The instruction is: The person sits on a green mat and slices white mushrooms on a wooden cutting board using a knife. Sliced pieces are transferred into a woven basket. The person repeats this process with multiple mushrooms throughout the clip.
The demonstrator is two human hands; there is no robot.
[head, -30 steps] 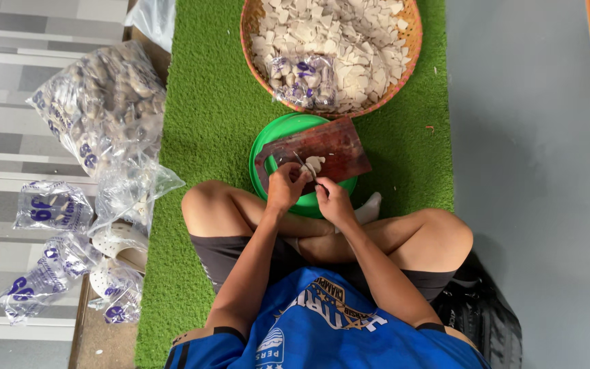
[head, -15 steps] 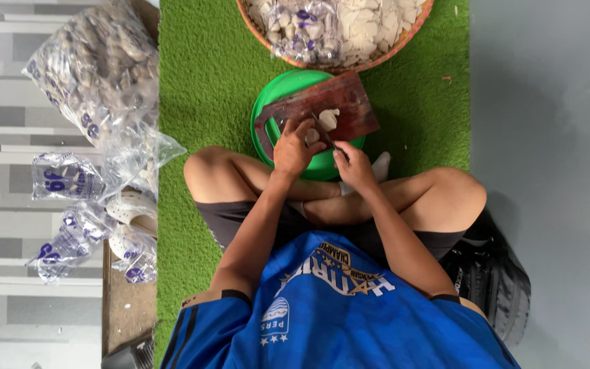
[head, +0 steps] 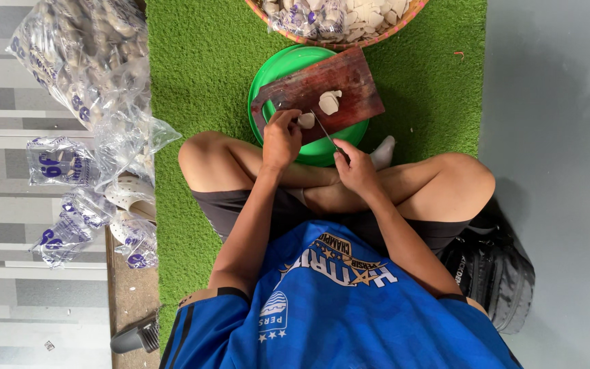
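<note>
I sit cross-legged on green artificial turf [head: 206, 61]. A dark red-brown cutting board [head: 349, 85] lies across a green round basin [head: 288, 65] in front of my legs. My left hand [head: 281, 140] presses a pale white piece [head: 306, 120] onto the board. A thin knife [head: 324, 131] is gripped in my right hand [head: 356, 167], its blade angled up toward that piece. Another couple of pale pieces [head: 329, 102] rest in the middle of the board.
A woven basket [head: 390, 31] of pale slices and a printed bag sits beyond the basin. Several clear printed plastic bags [head: 76, 61] and white sandals [head: 128, 195] lie at the left on grey tiles. A black bag [head: 500, 273] rests by my right hip.
The view has shifted, so basin and board sit lower in the picture. Both hands have drawn back toward the board's near edge, the left now pressing a piece, the knife beside it.
</note>
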